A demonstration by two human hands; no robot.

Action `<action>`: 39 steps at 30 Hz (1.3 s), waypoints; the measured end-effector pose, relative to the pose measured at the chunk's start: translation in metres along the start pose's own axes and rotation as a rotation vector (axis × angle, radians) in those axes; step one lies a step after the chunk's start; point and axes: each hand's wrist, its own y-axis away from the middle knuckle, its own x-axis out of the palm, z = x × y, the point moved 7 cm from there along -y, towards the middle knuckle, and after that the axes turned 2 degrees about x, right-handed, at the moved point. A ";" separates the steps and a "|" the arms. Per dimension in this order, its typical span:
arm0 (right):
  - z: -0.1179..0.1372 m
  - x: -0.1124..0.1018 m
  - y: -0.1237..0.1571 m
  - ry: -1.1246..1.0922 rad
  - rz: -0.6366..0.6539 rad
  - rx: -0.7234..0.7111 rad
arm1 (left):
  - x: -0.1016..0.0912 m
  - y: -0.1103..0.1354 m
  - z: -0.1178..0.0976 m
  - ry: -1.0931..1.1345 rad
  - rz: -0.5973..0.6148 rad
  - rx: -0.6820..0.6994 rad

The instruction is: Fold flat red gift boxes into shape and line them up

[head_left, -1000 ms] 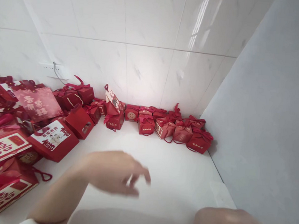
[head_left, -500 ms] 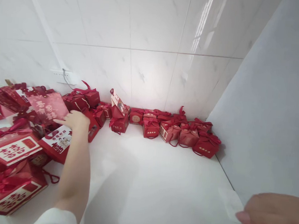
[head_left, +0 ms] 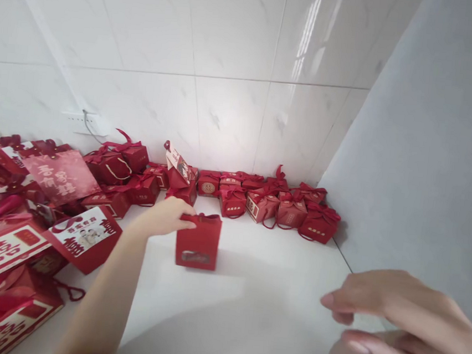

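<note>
L grip (head_left: 164,216) pinches red box (head_left: 199,241) at top; R grip (head_left: 405,307) unclenched.
Risk: edge-only hold, poss. slip → box tips below L grip.

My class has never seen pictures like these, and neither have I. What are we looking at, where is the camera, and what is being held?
There is no machine here, just a person's two bare hands. The camera is worn on the head, looking forward and down. On the white surface, a heap of gift boxes lies at the left, and a line of small red boxes runs along the tiled wall. The left hand grips a plain red box near its top; whether its base touches the surface is hard to tell. The right hand, at lower right, shows nothing in its grasp.
</note>
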 end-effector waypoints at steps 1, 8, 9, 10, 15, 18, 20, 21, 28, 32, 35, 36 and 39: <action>0.000 0.001 -0.004 0.014 -0.014 0.008 | 0.014 -0.005 -0.018 -0.027 0.060 0.044; -0.051 -0.003 -0.013 0.002 -0.059 0.402 | 0.091 -0.022 -0.045 0.508 -0.056 0.129; -0.073 -0.006 -0.009 0.029 -0.087 0.522 | 0.108 -0.022 -0.035 0.639 -0.046 0.088; -0.097 -0.010 -0.003 0.073 -0.129 0.649 | 0.126 -0.021 -0.025 0.743 -0.020 0.047; -0.240 0.002 0.035 0.244 -0.200 1.120 | 0.198 -0.008 -0.002 1.050 0.109 -0.095; -0.309 0.034 0.055 0.266 -0.157 1.343 | 0.210 -0.003 -0.013 1.117 0.153 -0.047; -0.333 0.055 0.058 0.248 -0.172 1.369 | 0.212 -0.002 -0.020 1.111 0.186 -0.018; -0.340 0.064 0.057 0.236 -0.188 1.349 | 0.211 -0.003 -0.022 1.104 0.194 -0.008; -0.346 0.103 0.030 0.056 -0.226 1.131 | 0.211 -0.004 -0.020 1.099 0.225 0.024; -0.339 0.132 0.001 -0.026 -0.278 1.063 | 0.210 -0.004 -0.020 1.086 0.219 0.027; -0.327 0.158 -0.019 -0.087 -0.314 0.993 | 0.208 -0.005 -0.023 1.083 0.216 0.029; -0.322 0.168 -0.024 -0.123 -0.315 0.944 | 0.207 -0.004 -0.024 1.082 0.217 0.027; -0.304 0.193 -0.034 -0.262 -0.308 0.751 | 0.206 -0.004 -0.025 1.071 0.217 0.017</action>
